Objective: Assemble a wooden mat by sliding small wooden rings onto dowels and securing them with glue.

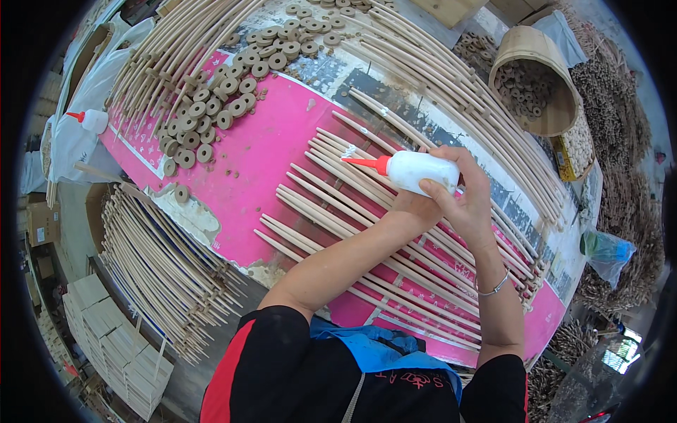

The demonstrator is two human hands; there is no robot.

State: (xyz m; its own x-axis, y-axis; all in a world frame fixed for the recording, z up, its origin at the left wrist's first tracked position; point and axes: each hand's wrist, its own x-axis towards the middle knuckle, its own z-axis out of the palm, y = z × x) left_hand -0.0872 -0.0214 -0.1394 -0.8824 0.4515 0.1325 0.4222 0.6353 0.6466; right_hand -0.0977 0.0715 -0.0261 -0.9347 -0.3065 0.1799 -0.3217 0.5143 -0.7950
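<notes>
My right hand [462,185], with a bracelet at its wrist, is closed around a white squeeze bottle [423,172] with a red pointed nozzle. The bottle lies nearly level, its nozzle pointing left, over the ends of the wooden rods [335,176] spread on the table. White glue-like blobs [349,151] sit near some rod ends by the nozzle. Below the bottle is my left hand [417,206], reaching over the rods. The bottle and right hand hide its fingers, so I cannot see what it grips.
Round wooden discs with holes [226,88] lie heaped on the pink-covered table [282,116]. Rod bundles stand at the far left [187,49], near left [155,264] and far right [451,84]. A tipped wooden bucket [539,67] holds more discs. Another red-tipped bottle [92,120] rests at left.
</notes>
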